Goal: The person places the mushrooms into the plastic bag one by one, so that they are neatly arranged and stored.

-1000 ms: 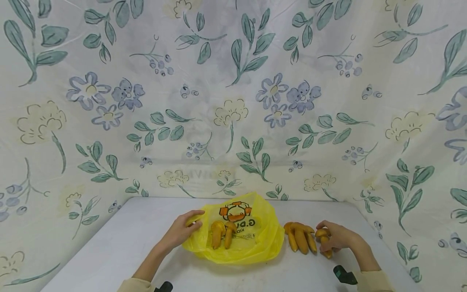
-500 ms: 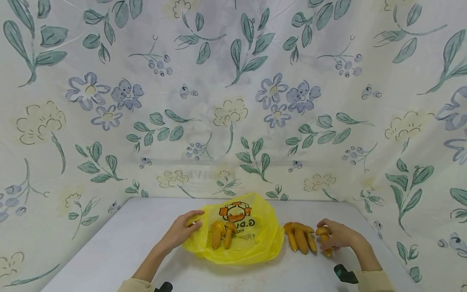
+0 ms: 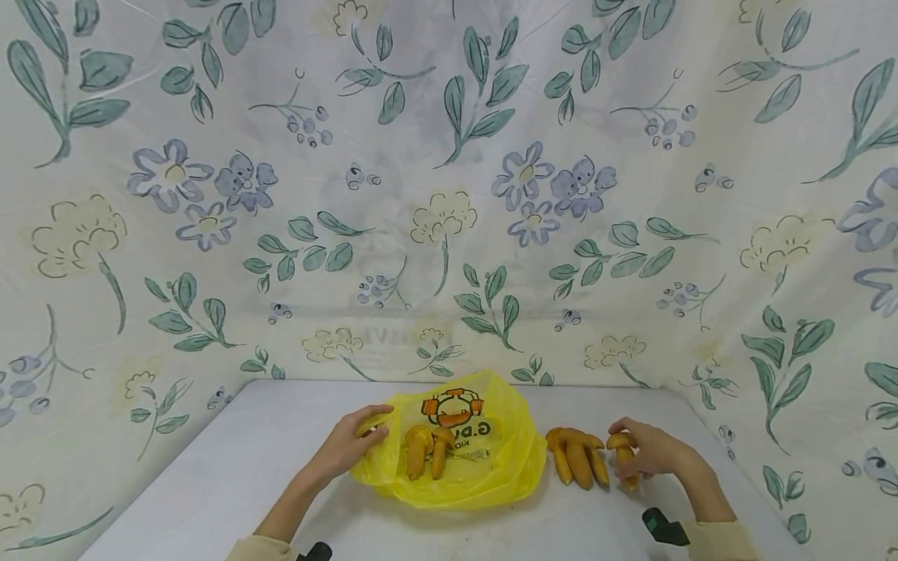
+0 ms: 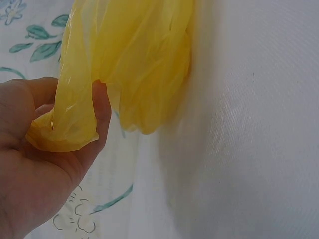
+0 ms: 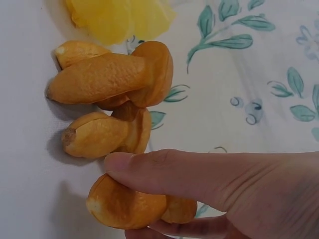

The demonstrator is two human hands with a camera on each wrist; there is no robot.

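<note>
My left hand (image 3: 345, 446) holds the left edge of a yellow plastic bag (image 3: 508, 460). In the left wrist view, a strip of the bag (image 4: 75, 109) lies across the palm between thumb and fingers. Two brown mushrooms (image 3: 417, 452) lie in the bag, below its printed cartoon. To the right, my right hand (image 3: 654, 453) grips another mushroom (image 3: 620, 442) by its stem. The right wrist view has the thumb on that mushroom (image 5: 124, 201), with fingers partly hidden beneath it. Just left of it, several mushrooms (image 3: 578, 456) lie side by side on the table.
A white table (image 3: 224, 467) carries everything. A floral cloth (image 3: 449, 195) hangs behind it and along both sides. Dark wrist devices (image 3: 662, 528) sit near the sleeves. The bag's right side is close to the row of mushrooms.
My right hand and its mushroom have shifted very slightly, and the mushroom stands a little more upright. The left hand and bag stay in place.
</note>
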